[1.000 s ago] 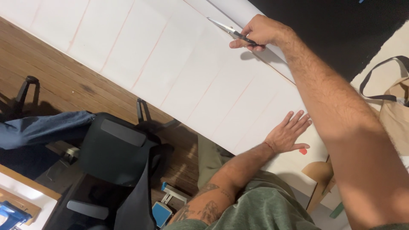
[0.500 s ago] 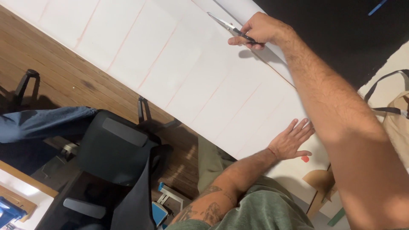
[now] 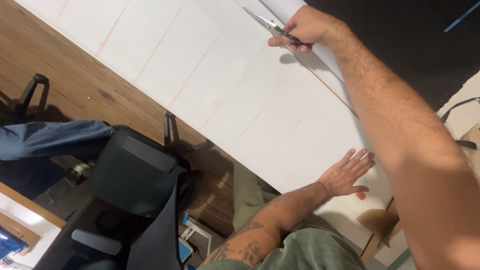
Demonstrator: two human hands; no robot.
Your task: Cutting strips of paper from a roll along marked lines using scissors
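A: Where is the right hand (image 3: 307, 26)?

B: Up at about one o'clock in the head view, at the end of a long outstretched arm. Its fingers are curled tight round the dark handles of a pair of scissors (image 3: 272, 26), and the thin pale blades point away from the knuckles toward ten o'clock.

A: And what are the scissors on?

B: A large white sheet (image 3: 225, 95) with faint reddish lines ruled across it. The blades lie on its far edge, and a narrow strip of the sheet runs from under the hand toward four o'clock, along the border with a black surface (image 3: 415, 55).

A: The left hand (image 3: 345, 175)?

B: At about four o'clock from the picture's middle. It lies flat, palm down, fingers spread and slightly fanned, pressing on the near edge of the same sheet. A small red thing (image 3: 361, 196) sits just beside the thumb at five o'clock; I cannot tell what it is.

A: So the sheet lies between the two hands?

B: Yes, it stretches from the pressing hand up to the cutting hand and on toward the upper left corner, covering the table.

A: What lies further out?

B: At nine o'clock of the sheet, a wooden floor (image 3: 60, 80). On it stands a black office chair (image 3: 135, 175), and a leg in blue jeans (image 3: 50, 140), another person's, shows at the left edge. A brown cardboard piece (image 3: 380, 222) lies at five o'clock of the left hand. I see no container.
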